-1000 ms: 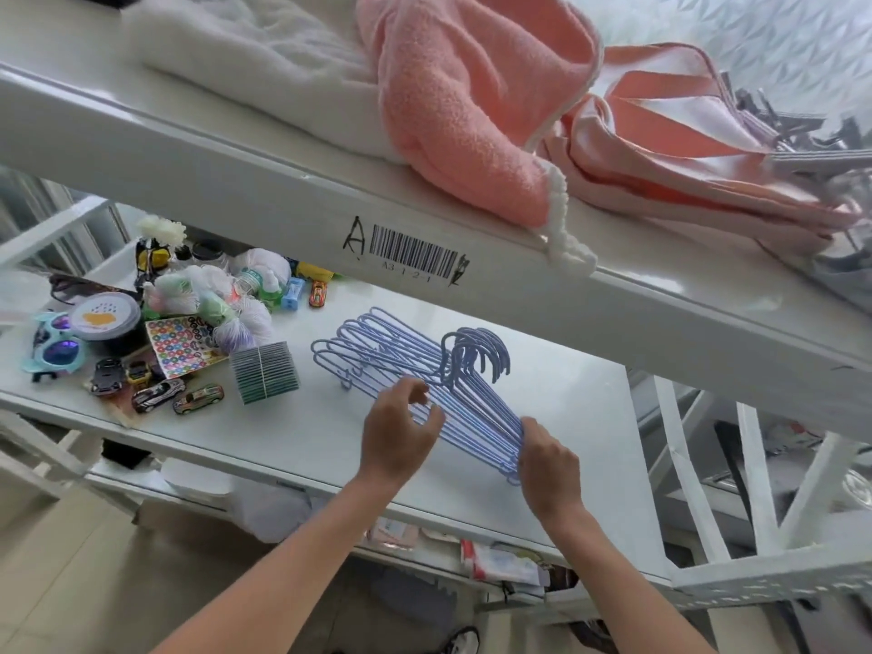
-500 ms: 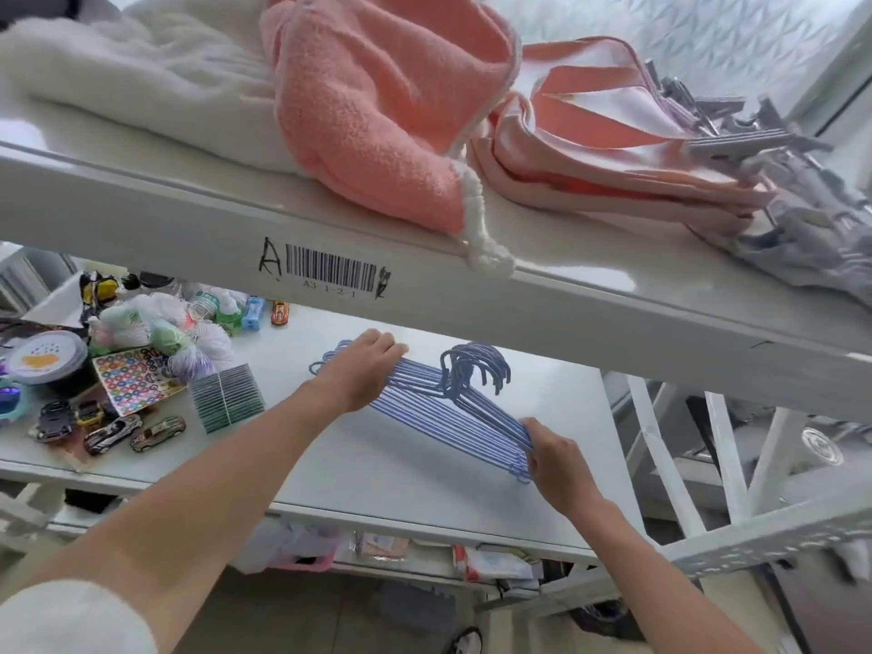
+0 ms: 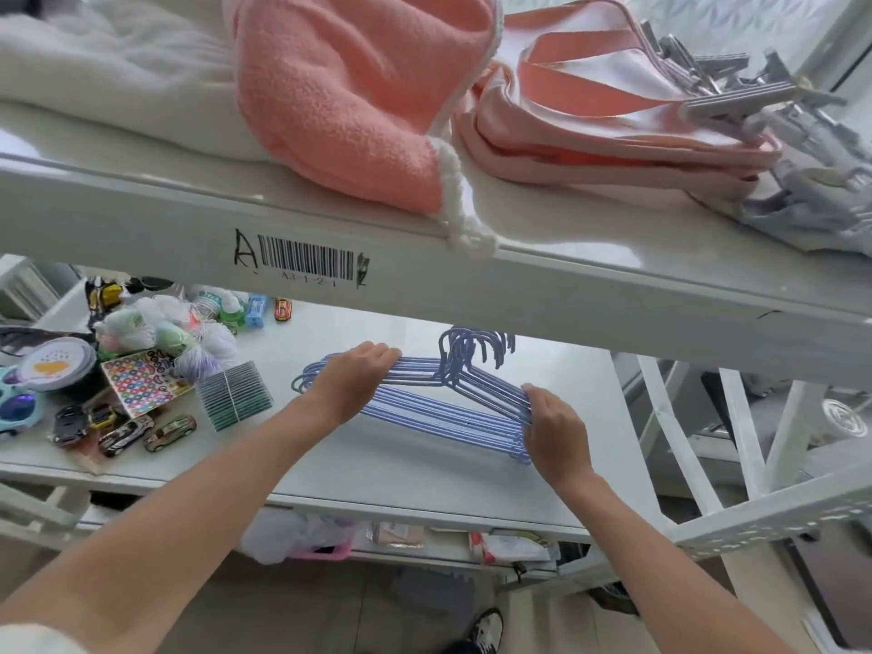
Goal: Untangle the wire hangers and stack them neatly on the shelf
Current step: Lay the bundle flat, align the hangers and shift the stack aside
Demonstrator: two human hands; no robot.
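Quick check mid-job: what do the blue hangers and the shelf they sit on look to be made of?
Blue hangers: thin wire rods, likely metal with a matte blue coating; uniform colour, slim bent hooks. Shelf: hard, smooth, glossy white, probably painted metal or laminate; it shows soft reflections. I cannot tell which.

Left hand (image 3: 351,387), right hand (image 3: 554,424) — both gripping.
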